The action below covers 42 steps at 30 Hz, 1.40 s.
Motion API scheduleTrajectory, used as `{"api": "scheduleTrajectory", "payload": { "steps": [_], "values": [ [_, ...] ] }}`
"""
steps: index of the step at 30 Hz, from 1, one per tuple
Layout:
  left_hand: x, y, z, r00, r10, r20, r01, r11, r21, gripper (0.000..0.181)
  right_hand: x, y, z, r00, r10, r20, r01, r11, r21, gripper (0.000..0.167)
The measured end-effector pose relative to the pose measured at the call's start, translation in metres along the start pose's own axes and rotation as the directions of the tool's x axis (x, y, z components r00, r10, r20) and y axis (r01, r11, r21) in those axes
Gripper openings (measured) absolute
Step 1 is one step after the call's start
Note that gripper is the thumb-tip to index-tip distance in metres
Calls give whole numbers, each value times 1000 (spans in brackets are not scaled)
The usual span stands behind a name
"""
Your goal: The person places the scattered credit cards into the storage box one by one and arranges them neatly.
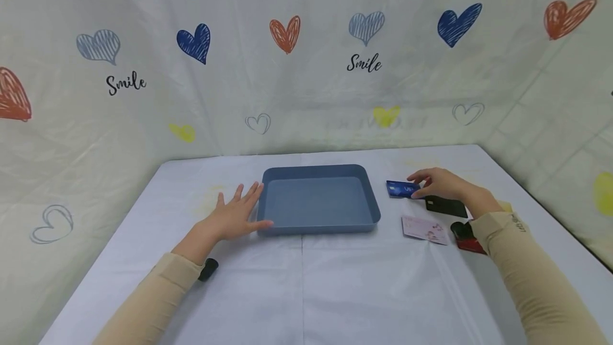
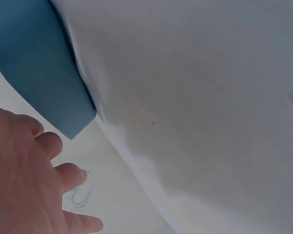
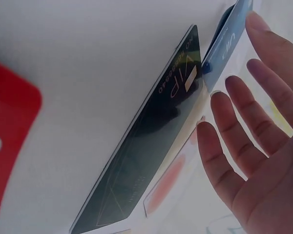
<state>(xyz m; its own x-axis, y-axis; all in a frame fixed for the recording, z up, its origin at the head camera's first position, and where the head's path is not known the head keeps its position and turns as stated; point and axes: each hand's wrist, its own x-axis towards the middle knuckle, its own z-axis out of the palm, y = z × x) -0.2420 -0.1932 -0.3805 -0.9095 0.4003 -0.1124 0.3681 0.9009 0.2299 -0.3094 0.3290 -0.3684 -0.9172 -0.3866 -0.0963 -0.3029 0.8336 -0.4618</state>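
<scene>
Left hand (image 1: 233, 218) splayed; right hand (image 1: 444, 184) over blue card (image 1: 399, 189).

My left sleeve (image 1: 148, 302) and right sleeve (image 1: 536, 276) are both beige, kinda wrinkly, left hand (image 1: 233, 218) and right hand (image 1: 444, 183) bare. Small dark lettering (image 1: 518, 222) on the right sleeve near the wrist, too blurry to read, plus a stubby black wrist cam (image 1: 208, 269) under the left.

You had a narrow gap between the tray (image 1: 316, 204) and blue card (image 1: 398, 189); nearer you, the pink card (image 1: 424, 229) lay in the way.
</scene>
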Motion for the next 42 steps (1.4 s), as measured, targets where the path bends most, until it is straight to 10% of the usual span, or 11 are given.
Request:
{"api": "scheduleTrajectory", "payload": {
  "steps": [42],
  "values": [
    [1,0,1,998,22,62,-23,999,23,113,12,16,4,998,39,44,-38,999,-18,58]
  ]
}}
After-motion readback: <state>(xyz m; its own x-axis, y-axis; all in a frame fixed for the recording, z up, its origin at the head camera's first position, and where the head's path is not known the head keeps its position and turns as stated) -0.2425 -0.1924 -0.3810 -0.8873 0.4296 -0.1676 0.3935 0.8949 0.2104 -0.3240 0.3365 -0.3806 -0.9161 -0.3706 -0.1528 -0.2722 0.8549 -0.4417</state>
